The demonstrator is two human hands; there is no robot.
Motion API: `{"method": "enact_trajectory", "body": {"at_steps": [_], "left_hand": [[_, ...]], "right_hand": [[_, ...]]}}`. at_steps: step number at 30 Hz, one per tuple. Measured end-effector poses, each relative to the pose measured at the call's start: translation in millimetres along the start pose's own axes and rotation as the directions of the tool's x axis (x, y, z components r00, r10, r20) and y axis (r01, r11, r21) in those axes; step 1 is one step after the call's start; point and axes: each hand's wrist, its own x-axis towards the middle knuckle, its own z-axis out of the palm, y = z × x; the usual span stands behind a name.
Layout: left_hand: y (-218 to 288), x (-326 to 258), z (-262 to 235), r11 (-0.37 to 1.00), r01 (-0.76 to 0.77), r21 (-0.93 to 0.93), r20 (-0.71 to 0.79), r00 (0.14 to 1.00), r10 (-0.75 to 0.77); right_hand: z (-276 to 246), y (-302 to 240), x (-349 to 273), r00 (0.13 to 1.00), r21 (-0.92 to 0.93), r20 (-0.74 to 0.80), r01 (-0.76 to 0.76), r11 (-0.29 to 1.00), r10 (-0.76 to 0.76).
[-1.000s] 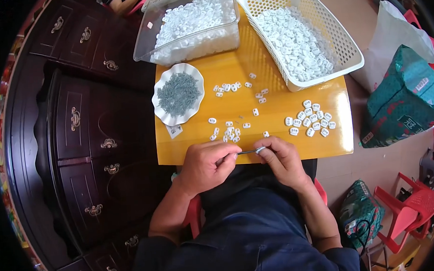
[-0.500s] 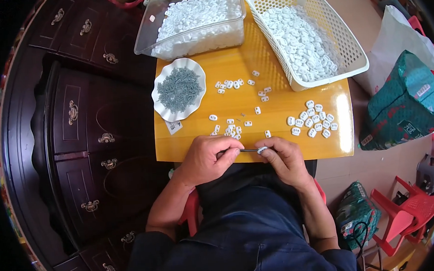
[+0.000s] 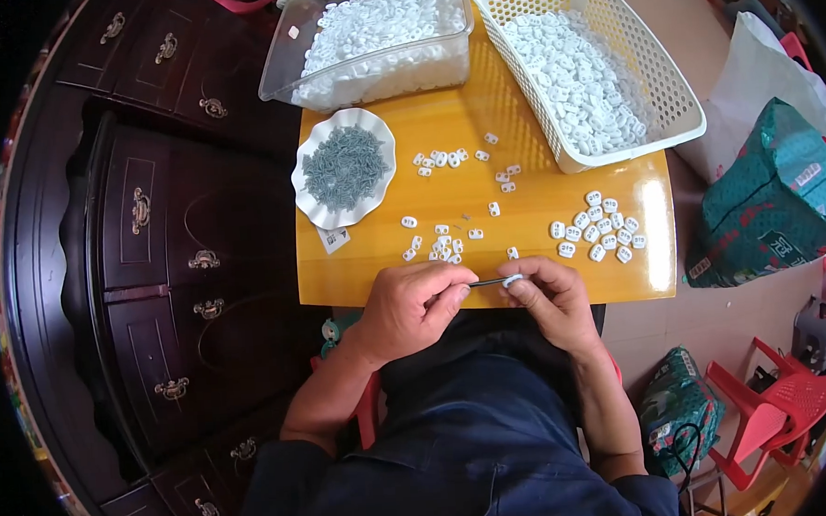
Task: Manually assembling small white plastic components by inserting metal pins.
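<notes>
Over the table's front edge, my left hand (image 3: 412, 307) is closed on a thin dark rod, like a screwdriver shaft (image 3: 487, 282). Its far end is inside my fist, so a handle cannot be seen. The rod's tip meets a small white plastic piece (image 3: 513, 280) pinched between the thumb and fingers of my right hand (image 3: 557, 305). Just beyond my hands lie several loose white two-holed pieces (image 3: 446, 247). To their right is a cluster of white pieces with dark marks on top (image 3: 598, 226).
A scalloped white plate (image 3: 303, 200) of grey screws stands at the table's left. At the back are a clear bin (image 3: 375, 68) and a white perforated basket (image 3: 677, 118), both heaped with white pieces. A dark drawer cabinet (image 3: 152, 272) flanks the left; green bags (image 3: 774, 192) stand right.
Both hands have shifted slightly to the right with the rod and the white piece. The rod now tilts up a little toward my right hand. My grips look the same.
</notes>
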Motion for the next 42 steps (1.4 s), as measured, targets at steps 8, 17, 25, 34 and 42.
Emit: {"method": "enact_trajectory", "body": {"at_steps": [8, 17, 25, 34, 42], "left_hand": [[2, 2, -2, 0.993, -0.077, 0.084, -0.005, 0.997, 0.078], [9, 1, -8, 0.943, -0.212, 0.255, 0.003, 0.976, 0.218], [22, 5, -19, 0.843, -0.354, 0.405, 0.062, 0.931, 0.361], [31, 1, -26, 0.775, -0.364, 0.516, 0.146, 0.929, 0.340], [31, 6, -28, 0.798, -0.362, 0.483, 0.186, 0.932, 0.310]], "right_hand": [[0, -6, 3, 0.984, -0.340, 0.036, 0.176, 0.924, -0.175], [7, -3, 1, 0.983, -0.124, -0.088, 0.153, 0.980, -0.164], [2, -9, 5, 0.925, -0.449, 0.036, 0.353, 0.821, -0.377], [7, -5, 8, 0.838, -0.553, 0.090, 0.491, 0.673, -0.538], [6, -6, 8, 0.850, -0.562, 0.083, 0.470, 0.680, -0.520]]}}
